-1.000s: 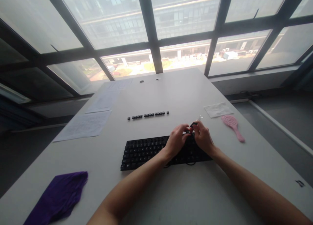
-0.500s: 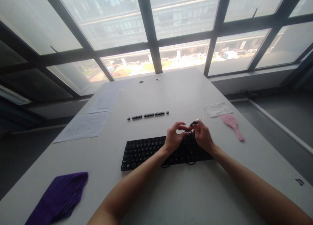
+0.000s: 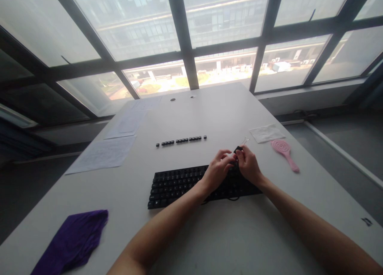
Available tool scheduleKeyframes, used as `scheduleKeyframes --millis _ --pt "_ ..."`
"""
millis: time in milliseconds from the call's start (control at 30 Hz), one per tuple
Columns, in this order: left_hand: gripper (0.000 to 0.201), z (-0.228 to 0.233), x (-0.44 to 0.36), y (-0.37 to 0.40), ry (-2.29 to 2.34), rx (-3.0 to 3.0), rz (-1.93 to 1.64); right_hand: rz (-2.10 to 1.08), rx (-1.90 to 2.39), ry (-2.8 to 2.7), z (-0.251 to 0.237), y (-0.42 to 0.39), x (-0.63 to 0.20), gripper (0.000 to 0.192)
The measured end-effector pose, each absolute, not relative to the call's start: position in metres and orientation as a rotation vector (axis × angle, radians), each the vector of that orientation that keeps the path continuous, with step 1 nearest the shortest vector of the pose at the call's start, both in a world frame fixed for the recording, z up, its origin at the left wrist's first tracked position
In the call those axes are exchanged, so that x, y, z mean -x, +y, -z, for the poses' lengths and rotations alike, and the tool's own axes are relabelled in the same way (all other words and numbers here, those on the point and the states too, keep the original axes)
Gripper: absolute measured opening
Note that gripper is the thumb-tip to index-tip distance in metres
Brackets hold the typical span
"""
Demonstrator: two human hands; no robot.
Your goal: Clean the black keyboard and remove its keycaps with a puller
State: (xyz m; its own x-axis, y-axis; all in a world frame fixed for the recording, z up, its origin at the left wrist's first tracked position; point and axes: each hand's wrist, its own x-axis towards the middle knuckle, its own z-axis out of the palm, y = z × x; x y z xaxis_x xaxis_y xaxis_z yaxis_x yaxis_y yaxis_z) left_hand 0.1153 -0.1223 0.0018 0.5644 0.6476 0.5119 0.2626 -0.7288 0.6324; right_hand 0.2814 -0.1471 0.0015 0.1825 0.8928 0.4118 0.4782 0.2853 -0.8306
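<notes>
A black keyboard (image 3: 173,185) lies across the table under my hands, its right part largely covered by them. My right hand (image 3: 248,165) is closed above it on what looks like a keycap puller, with pale wire prongs (image 3: 245,140) sticking out past the fingers. A small black piece (image 3: 238,149) shows at its fingertips. My left hand (image 3: 220,169) is closed with bent fingers against the right fingertips; what it pinches, if anything, is hidden. Beyond the keyboard, several black keycaps (image 3: 182,140) stand in a spaced row.
A pink hairbrush (image 3: 281,147) and a white tissue (image 3: 266,133) lie to the right. Paper sheets (image 3: 101,155) cover the left edge, and a purple cloth (image 3: 73,239) rests at front left. A small dark item (image 3: 366,222) is near the right edge.
My left hand has shifted slightly right, its fingers going from a wide curve to bunched against the right hand. The wire prongs have tipped a little left and up.
</notes>
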Motion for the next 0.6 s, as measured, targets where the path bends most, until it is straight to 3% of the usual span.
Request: scheduleKeyframes --millis 300,600 --pt "0.014 -0.026 -0.103 -0.086 0.973 -2.142 -1.207 -0.543 1.312 -1.394 0.002 -0.144 -0.279 0.024" --pt "0.007 -0.014 -0.076 0.019 1.163 -2.513 -0.908 -0.554 1.293 -1.438 0.003 -0.143 -0.279 0.024"
